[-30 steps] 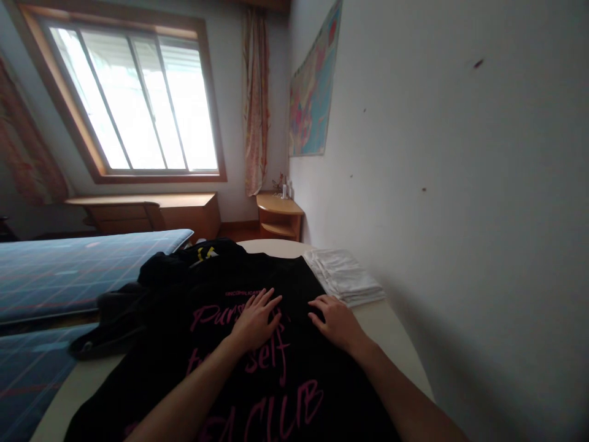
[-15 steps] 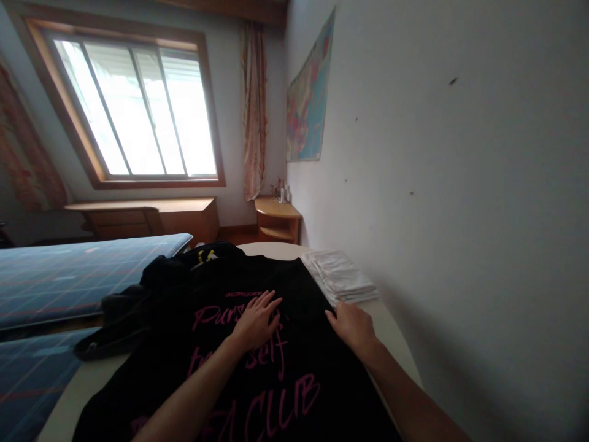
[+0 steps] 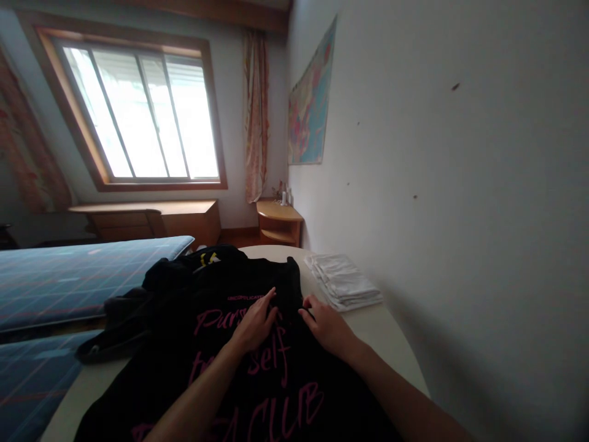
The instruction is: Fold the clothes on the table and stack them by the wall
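A black T-shirt with pink lettering lies spread over a round cream table. My left hand rests on the shirt's printed upper part, fingers stretched out and covering some letters. At the shirt's right edge, my right hand pinches the black fabric, which is drawn in toward the middle. The cloth between its fingertips is mostly hidden. Beyond that hand sits a folded stack of white cloth, apart from the shirt.
More dark clothing with a yellow mark is heaped at the table's far left. Blue plaid mattresses lie to the left. A white wall rises close on the right. Behind are a desk and a corner shelf.
My right hand has moved left, bringing the shirt's right edge inward and baring table beside the white stack. The left hand stays on the print, its fingers now closer together.
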`<act>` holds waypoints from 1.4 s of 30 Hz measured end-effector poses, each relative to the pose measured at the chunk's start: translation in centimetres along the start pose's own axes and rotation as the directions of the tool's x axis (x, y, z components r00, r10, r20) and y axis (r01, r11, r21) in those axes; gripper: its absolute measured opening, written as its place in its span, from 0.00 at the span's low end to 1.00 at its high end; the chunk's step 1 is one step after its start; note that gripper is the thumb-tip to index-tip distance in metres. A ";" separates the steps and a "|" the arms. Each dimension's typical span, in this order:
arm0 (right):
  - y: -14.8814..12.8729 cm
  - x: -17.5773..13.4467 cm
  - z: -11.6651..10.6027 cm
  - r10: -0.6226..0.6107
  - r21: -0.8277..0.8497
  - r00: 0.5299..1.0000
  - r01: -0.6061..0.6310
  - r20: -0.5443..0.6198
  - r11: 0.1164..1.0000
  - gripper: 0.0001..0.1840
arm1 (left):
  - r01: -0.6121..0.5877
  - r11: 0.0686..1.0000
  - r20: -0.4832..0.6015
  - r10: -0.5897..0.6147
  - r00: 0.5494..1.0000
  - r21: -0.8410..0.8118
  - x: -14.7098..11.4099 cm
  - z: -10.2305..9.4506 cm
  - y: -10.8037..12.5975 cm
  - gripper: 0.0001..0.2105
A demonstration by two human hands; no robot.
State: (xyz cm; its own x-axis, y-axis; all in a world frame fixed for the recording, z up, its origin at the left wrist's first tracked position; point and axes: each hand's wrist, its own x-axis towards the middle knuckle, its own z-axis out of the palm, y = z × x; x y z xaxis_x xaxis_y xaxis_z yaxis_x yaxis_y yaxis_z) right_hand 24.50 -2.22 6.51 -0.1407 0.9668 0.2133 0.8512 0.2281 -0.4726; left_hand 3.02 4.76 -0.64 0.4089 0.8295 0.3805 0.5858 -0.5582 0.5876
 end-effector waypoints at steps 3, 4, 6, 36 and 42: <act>-1.3 -0.4 0.8 -0.111 0.049 0.991 0.107 0.076 0.993 0.04 | 0.070 0.991 -0.068 -0.078 0.995 -0.111 0.2 -0.1 -0.4 0.27; -1.6 -0.5 1.2 -0.144 0.060 0.985 0.139 0.100 0.989 0.04 | 0.077 0.989 -0.086 -0.088 0.992 -0.123 0.2 -0.1 -0.6 0.27; -1.9 -0.7 1.7 -0.193 0.075 0.970 0.183 0.148 0.980 0.04 | 0.062 0.992 -0.111 -0.074 0.991 -0.107 0.4 0.0 -0.9 0.25; -3.0 -3.5 -0.9 -0.073 0.401 0.971 -0.026 0.229 0.916 0.29 | 0.072 0.990 -0.019 -0.070 0.997 0.118 8.7 -2.0 -3.3 0.33; -3.3 -5.1 -1.0 -0.052 0.224 0.924 -0.037 0.378 0.974 0.30 | 0.122 0.967 0.027 -0.132 0.991 0.224 6.3 -2.0 -5.1 0.32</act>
State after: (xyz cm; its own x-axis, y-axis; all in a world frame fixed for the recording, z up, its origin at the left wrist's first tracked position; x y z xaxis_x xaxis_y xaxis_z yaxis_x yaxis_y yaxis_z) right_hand 22.97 -8.04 7.85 -0.3652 0.9254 -0.1014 0.7212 0.2123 -0.6594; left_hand 1.17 12.92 0.22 0.3467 0.8950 0.2807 0.7733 -0.4421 0.4544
